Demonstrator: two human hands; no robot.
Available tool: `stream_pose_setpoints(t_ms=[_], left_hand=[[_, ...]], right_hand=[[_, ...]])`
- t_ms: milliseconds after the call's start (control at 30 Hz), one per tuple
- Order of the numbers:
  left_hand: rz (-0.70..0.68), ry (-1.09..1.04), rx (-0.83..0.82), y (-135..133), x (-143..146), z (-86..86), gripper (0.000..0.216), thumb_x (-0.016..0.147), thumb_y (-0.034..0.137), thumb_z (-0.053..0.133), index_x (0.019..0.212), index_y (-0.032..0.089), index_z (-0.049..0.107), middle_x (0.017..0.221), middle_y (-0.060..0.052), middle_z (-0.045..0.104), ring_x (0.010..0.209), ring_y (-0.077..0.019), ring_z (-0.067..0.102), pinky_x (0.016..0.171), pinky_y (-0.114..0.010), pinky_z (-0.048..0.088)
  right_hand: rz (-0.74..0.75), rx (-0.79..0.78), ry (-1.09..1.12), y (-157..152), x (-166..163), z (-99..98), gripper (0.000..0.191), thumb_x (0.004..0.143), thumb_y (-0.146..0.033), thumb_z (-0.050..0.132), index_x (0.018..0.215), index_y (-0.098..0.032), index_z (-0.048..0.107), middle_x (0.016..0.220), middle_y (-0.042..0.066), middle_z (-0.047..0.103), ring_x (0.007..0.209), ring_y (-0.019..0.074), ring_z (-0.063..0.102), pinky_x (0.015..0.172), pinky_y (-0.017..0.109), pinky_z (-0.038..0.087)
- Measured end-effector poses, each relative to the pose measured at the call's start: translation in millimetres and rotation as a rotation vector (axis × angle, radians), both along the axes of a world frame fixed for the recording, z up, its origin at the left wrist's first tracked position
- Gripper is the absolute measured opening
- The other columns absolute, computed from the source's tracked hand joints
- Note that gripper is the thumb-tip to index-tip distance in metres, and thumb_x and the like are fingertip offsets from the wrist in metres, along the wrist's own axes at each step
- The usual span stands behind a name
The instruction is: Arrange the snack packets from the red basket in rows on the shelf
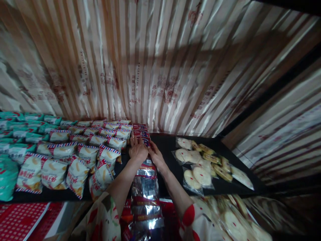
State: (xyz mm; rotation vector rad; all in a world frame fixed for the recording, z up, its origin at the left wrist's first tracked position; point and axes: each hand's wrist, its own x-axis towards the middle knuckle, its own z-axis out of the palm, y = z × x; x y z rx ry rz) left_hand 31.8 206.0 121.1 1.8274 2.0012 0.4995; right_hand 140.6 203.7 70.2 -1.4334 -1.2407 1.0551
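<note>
Nearest the camera, two patterned sleeves (100,217) rise from the bottom edge, and between the forearms hangs a strip of silver packets (145,197), its lower end cut off by the frame. To the lower left lies a red checked sheet (20,219), only partly in view.

Further in, on the black shelf (168,147), the left hand (137,149) and the right hand (155,154) lie side by side at the upper end of the strip, where small red packets (141,132) stand in a short row against the wall. Both hands press on these packets with fingers curled; how firmly they clasp them I cannot tell, since the fingertips are hidden.

Left of the hands the shelf is crowded with white snack bags (75,157), with green bags (17,134) beyond them. To the right lie clear bags of round cakes (198,174). Behind it all hangs a striped, shiny curtain (150,60) with faint red print, too blurred to read.
</note>
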Motion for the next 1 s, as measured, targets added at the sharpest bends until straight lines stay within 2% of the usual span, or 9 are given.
stream_pose_setpoints(t_ms=[167,367,500,600,733,833,933,1000], left_hand=[[0.019,-0.016,0.010,-0.8,2.5,-3.5,0.054,0.086,0.026,0.038,0.138,0.013,0.038,0.152,-0.014,0.024,0.139,-0.0356,0.017,0.103,-0.048,0.037],[0.017,0.002,0.024,-3.8,1.4,-5.6,0.055,0.085,0.026,0.038,0.138,0.013,0.039,0.151,-0.014,0.027,0.136,-0.0374,0.025,0.100,-0.048,0.040],[0.035,0.026,0.041,-3.9,2.5,-7.8,0.053,0.086,0.028,0.037,0.138,0.016,0.039,0.151,-0.012,0.027,0.136,-0.0350,0.025,0.100,-0.047,0.040],[0.041,0.047,0.060,-3.3,3.7,-9.8,0.053,0.086,0.028,0.037,0.137,0.016,0.040,0.150,-0.012,0.029,0.138,-0.0350,0.023,0.101,-0.046,0.040],[0.039,0.059,0.062,-3.3,4.7,-8.9,0.053,0.086,0.027,0.035,0.138,0.014,0.040,0.150,-0.013,0.029,0.137,-0.0360,0.023,0.100,-0.047,0.041],[0.039,0.072,0.043,-3.9,5.0,-6.9,0.056,0.087,0.037,0.037,0.138,0.014,0.039,0.150,-0.014,0.028,0.137,-0.0368,0.023,0.100,-0.047,0.041],[0.022,0.094,0.042,-4.0,4.6,-6.6,0.063,0.085,0.049,0.040,0.138,0.014,0.038,0.150,-0.014,0.028,0.137,-0.0374,0.022,0.102,-0.046,0.039],[0.017,0.108,0.048,-3.6,4.1,-7.5,0.065,0.084,0.049,0.042,0.138,0.014,0.038,0.150,-0.014,0.029,0.137,-0.0366,0.024,0.103,-0.044,0.039]], right_hand=[[0.039,-0.024,0.169,-4.8,-2.0,-13.5,0.061,0.078,-0.052,0.057,0.133,-0.030,0.046,0.132,0.001,0.056,0.121,0.0200,0.052,0.101,0.036,0.041],[0.039,-0.021,0.224,-9.1,-7.6,-12.9,0.065,0.076,-0.052,0.059,0.135,-0.028,0.044,0.133,0.002,0.054,0.125,0.0200,0.048,0.106,0.035,0.036],[0.085,-0.014,0.349,-10.6,-6.8,-9.2,0.071,0.074,-0.055,0.060,0.137,-0.028,0.041,0.133,0.003,0.055,0.120,0.0211,0.053,0.100,0.034,0.043],[0.045,-0.004,0.390,-10.7,-3.8,-9.9,0.075,0.074,-0.060,0.057,0.140,-0.028,0.037,0.135,0.002,0.052,0.119,0.0217,0.054,0.097,0.034,0.046],[-0.024,0.049,0.407,-7.9,-0.3,-21.4,0.071,0.075,-0.063,0.054,0.135,-0.026,0.045,0.137,0.003,0.050,0.126,0.0214,0.047,0.104,0.035,0.040],[-0.035,0.079,0.500,-5.9,-1.2,-32.6,0.069,0.075,-0.065,0.054,0.131,-0.025,0.051,0.136,0.002,0.052,0.127,0.0222,0.045,0.108,0.037,0.034],[-0.026,0.076,0.582,-6.5,-3.9,-36.9,0.071,0.072,-0.069,0.055,0.126,-0.023,0.056,0.129,0.003,0.058,0.123,0.0246,0.049,0.106,0.038,0.035],[-0.036,0.054,0.593,-8.6,-5.5,-34.5,0.072,0.068,-0.070,0.057,0.121,-0.021,0.061,0.123,0.004,0.063,0.119,0.0262,0.053,0.102,0.036,0.039]])
